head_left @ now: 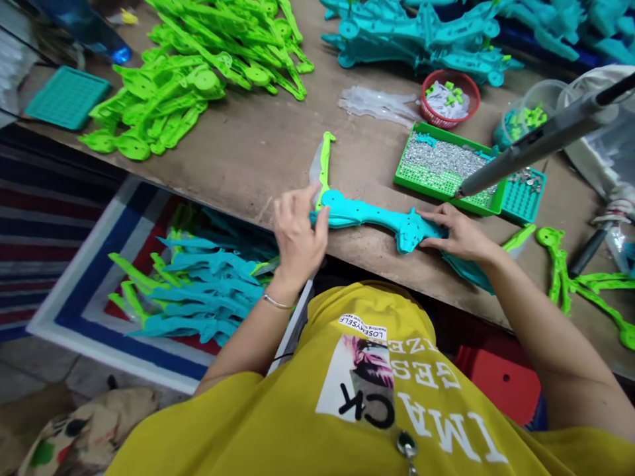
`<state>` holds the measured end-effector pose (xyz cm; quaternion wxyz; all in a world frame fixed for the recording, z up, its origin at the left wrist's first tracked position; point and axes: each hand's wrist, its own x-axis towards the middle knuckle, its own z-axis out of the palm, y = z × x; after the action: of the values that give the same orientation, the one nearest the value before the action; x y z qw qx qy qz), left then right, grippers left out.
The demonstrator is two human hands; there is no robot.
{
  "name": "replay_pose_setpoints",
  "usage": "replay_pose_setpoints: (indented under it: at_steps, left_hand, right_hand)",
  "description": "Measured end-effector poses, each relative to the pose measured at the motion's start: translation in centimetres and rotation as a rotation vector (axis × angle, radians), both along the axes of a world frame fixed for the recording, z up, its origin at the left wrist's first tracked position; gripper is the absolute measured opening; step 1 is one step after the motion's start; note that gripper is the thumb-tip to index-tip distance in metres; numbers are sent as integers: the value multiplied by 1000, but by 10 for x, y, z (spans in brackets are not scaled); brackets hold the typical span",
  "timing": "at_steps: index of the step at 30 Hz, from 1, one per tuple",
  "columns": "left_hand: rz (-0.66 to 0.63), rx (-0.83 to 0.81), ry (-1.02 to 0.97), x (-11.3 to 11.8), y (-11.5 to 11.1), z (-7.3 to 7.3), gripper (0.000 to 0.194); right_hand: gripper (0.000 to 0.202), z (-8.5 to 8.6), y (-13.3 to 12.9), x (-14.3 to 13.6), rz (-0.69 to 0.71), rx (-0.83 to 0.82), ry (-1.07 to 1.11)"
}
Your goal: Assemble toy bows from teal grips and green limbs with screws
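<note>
A long teal plastic toy part [377, 217] lies across the table's front edge, with screw holes along its top. From its left end a narrow green arm with a clear strip [325, 165] sticks up and away from me. My left hand [300, 231] is closed round that left end, thumb on the near side. At the right end, my right hand [459, 231] grips the part between thumb and fingers. Under my right wrist lies another teal piece [469, 271], partly hidden by the hand.
Green parts [198, 73] and teal parts [411, 33] are heaped at the back. A green tray of screws [401, 175], a red basket [449, 122] and a hanging grey screwdriver [536, 145] are at the right. Below left, teal and green assemblies [203, 284] fill a striped box.
</note>
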<state>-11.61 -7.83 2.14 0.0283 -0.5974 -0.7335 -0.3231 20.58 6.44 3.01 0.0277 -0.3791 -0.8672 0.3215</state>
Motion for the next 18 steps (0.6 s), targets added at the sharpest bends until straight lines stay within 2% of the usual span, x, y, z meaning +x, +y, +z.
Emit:
replay_pose_setpoints:
  at_steps: [4, 6, 8, 9, 11, 14, 15, 16, 18]
  left_hand:
    - [-98, -300, -57, -28, 16, 12, 37]
    - [-102, -314, -49, -31, 25, 23, 36]
    - [-133, -277, -38, -23, 41, 36, 38]
    - [-193, -271, -48, -15, 52, 42, 39]
    - [-392, -307, -98, 9, 79, 48, 40]
    - [-669, -520, -203, 50, 123, 39, 51]
    - [-746, -623, -217, 62, 135, 33, 54]
    - [-816, -720, -222, 71, 144, 27, 55]
    - [-904, -854, -229, 81, 155, 15, 55]
  right_hand:
    - [80, 15, -13, 0, -42, 121, 20]
    - [69, 32, -28, 1, -137, 215, 95]
    - [46, 48, -49, 0, -281, 197, 179]
    - [38, 53, -60, -2, -359, 117, 212]
    - [40, 53, -82, -8, -480, -212, 257]
    - [41, 32, -110, -23, -639, -856, 363]
    - [40, 21, -117, -29, -735, -1004, 437]
    - [39, 11, -123, -36, -852, -1094, 537]
    - [38, -5, -130, -50, -1053, -1164, 776]
